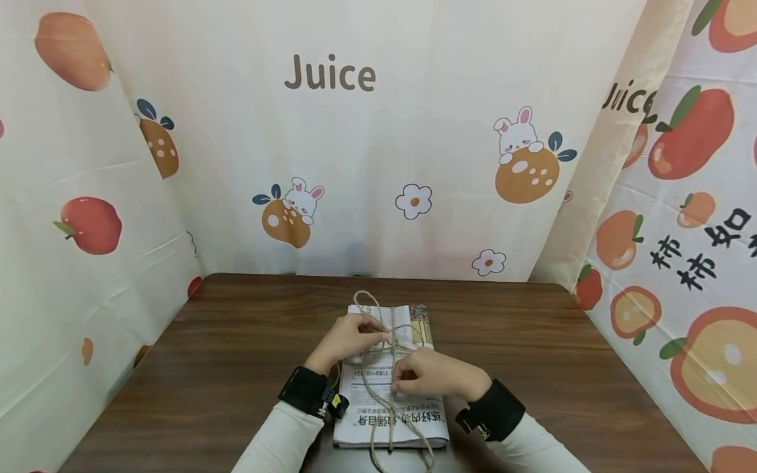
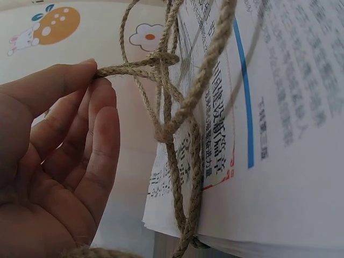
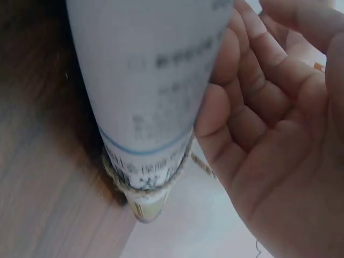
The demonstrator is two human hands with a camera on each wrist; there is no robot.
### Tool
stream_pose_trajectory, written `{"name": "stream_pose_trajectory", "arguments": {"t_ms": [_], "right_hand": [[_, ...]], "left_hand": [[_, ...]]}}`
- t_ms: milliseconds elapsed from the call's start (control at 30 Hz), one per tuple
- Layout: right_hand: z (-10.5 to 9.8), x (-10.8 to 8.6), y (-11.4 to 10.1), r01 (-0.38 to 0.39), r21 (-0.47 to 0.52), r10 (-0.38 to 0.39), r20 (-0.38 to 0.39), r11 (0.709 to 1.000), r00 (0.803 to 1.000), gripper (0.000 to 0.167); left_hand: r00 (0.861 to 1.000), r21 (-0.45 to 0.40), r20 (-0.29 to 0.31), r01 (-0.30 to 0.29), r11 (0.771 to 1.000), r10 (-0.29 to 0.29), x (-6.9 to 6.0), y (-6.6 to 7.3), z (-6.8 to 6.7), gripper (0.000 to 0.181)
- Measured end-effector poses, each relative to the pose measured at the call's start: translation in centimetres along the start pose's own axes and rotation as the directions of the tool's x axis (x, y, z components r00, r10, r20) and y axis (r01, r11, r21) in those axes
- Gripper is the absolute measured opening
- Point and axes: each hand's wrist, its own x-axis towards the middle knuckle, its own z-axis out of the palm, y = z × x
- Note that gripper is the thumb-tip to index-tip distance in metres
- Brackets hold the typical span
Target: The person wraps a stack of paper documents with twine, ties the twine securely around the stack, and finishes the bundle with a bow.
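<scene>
A folded stack of newspapers (image 1: pixel 355 410) lies on the table, with jute twine (image 2: pixel 129 68) wound around it lengthwise and crosswise. At the crossing, the twine forms a knot with loose loops. My left hand (image 1: pixel 349 341) pinches a strand between thumb and forefinger just left of this knot. In the left wrist view, the strand runs from those fingertips to the knot. My right hand (image 1: pixel 443 373) is over the right part of the stack, fingers curled beside the lengthwise strand. Its fingertips are partly hidden in the right wrist view, so whether they hold twine is unclear.
The brown wooden table (image 1: pixel 248 368) extends to both sides of the stack. Loose twine ends trail past the stack's near edge, over a grey surface (image 1: pixel 355 460). Fruit-printed curtains (image 1: pixel 443 131) hang behind the table and along both sides.
</scene>
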Motion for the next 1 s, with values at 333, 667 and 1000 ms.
{"name": "stream_pose_trajectory", "arguments": {"t_ms": [333, 667, 1000], "right_hand": [[1.0, 0.0, -1.4, -0.063, -0.037, 0.066, 0.078, 0.997, 0.995, 0.017], [-0.2, -1.0, -0.8, -0.017, 0.050, 0.018, -0.019, 0.999, 1.000, 0.009], [-3.4, -3.5, -0.6, -0.080, 0.280, 0.101, -0.060, 0.957, 0.993, 0.020]], "left_hand": [[1.000, 0.007, -0.012, -0.004, 1.000, 0.004, -0.1, 0.0, 0.0, 0.019], [1.000, -0.008, -0.001, -0.006, 1.000, 0.006, -0.2, 0.1, 0.0, 0.021], [1.000, -0.009, -0.012, -0.008, 1.000, 0.008, -0.2, 0.3, 0.1, 0.019]]}}
